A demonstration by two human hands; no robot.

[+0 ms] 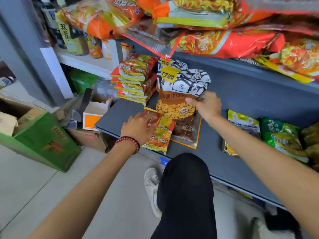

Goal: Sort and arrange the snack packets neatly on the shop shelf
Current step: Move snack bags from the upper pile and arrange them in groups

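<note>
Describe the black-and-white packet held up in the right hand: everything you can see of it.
The packet is a glossy plastic pouch. Its top has a black-and-white drawing with a yellow logo tag, a brown band with lettering crosses the middle, and the bottom shows pale yellow seeds. It is held upright, slightly tilted, above the grey shelf. The right hand pinches its right edge, thumb on the front. A matching packet shows behind its top left; whether they touch is unclear.

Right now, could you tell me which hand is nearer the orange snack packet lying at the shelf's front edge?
Left. The left hand rests on the orange snack packet; the right hand is farther back, pinching a seed packet.
</note>
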